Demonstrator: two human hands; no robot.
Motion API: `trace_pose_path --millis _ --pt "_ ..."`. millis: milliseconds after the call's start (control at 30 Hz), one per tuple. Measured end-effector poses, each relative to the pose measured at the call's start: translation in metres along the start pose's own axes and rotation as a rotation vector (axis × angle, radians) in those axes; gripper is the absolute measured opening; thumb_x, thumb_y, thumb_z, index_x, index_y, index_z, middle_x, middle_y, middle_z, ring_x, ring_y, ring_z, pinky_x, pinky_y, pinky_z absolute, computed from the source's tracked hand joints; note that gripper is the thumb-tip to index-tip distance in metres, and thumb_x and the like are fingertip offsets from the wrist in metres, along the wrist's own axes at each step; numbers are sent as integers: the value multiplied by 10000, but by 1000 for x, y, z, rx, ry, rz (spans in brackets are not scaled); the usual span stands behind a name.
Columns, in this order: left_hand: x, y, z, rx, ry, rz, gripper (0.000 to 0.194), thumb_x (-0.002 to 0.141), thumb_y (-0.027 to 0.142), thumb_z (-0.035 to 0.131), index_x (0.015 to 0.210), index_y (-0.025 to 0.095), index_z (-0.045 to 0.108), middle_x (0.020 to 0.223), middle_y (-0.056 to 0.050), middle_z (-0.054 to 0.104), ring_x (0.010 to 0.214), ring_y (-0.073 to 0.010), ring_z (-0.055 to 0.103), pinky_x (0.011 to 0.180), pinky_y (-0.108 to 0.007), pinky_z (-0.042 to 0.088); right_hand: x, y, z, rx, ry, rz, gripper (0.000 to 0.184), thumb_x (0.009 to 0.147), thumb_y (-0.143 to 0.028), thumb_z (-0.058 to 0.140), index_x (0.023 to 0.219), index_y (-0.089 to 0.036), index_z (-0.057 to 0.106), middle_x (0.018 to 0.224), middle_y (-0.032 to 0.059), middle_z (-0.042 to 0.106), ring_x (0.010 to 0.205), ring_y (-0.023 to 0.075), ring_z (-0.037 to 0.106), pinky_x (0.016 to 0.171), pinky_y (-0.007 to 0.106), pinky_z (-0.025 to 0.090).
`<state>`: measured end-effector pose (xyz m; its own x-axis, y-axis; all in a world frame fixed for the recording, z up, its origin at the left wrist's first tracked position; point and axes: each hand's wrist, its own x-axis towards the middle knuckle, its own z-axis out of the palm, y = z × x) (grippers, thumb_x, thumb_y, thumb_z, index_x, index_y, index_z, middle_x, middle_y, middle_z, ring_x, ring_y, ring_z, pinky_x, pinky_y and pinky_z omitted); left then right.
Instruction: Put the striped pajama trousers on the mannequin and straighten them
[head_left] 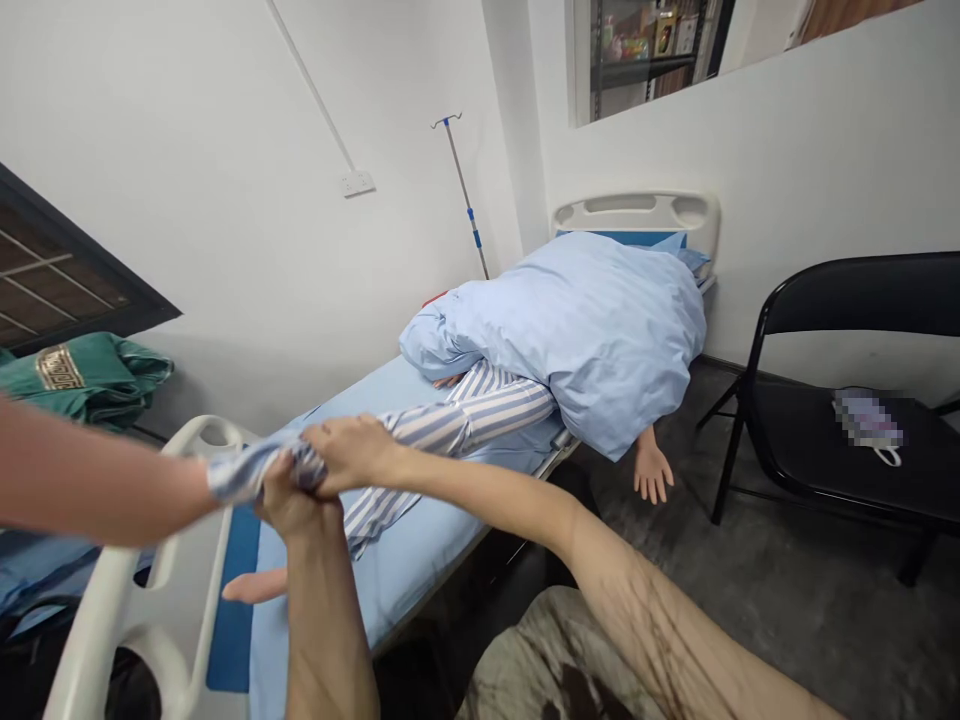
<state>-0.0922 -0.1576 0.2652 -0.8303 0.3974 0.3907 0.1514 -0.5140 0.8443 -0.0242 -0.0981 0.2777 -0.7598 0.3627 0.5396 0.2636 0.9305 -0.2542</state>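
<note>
A mannequin lies on the bed in blue-and-white striped trousers [480,410], its upper body hidden under a light blue quilt [570,310]. One mannequin leg [97,475] is raised over the footboard, its end beyond the left edge of view. Around the lower trouser leg, near the cuff, my left hand [289,500] is closed on the bunched striped cloth. Just above it, toward the knee, my right hand [356,455] grips the same trouser leg. The other mannequin foot [255,587] rests on the sheet below, beside my left forearm.
The bed's white footboard [172,600] stands at lower left, and its headboard [637,205] at the back. An IV pole [461,180] rises by the wall. A mannequin hand [652,470] hangs over the bedside. A black chair [795,420] holds a blurred item; green cloth [112,375] lies left.
</note>
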Motion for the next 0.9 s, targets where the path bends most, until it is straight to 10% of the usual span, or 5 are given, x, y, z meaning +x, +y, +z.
trace_pose_path --millis 233,400,633,900 --pt "27 56 199 -76 -310 216 331 693 251 683 952 102 542 947 -25 606 839 -115 620 843 -354 525 13 97 -156 -47 287 278 513 893 -475 471 1226 -105 348 1157 90 566 1052 250 621 866 423 497" --pt "36 56 261 -49 -549 333 290 859 347 500 941 75 558 989 -10 575 1037 -215 641 867 -410 505 9 148 -189 -123 501 214 402 974 -383 248 1224 -85 347 1190 122 534 1163 313 567 877 504 483" --pt "46 52 193 32 -387 209 383 738 295 679 1017 71 541 989 -44 632 848 -95 619 795 -271 519 20 96 -147 -89 367 292 436 907 -446 434 1176 -108 377 1115 85 598 1050 245 622 874 392 492" --pt "62 -24 9 460 -18 -40 285 898 201 480 1139 48 480 984 -15 631 876 -92 599 797 -272 528 46 19 16 -68 128 137 549 683 -429 698 1087 -132 473 1007 95 649 926 270 641 800 377 477"
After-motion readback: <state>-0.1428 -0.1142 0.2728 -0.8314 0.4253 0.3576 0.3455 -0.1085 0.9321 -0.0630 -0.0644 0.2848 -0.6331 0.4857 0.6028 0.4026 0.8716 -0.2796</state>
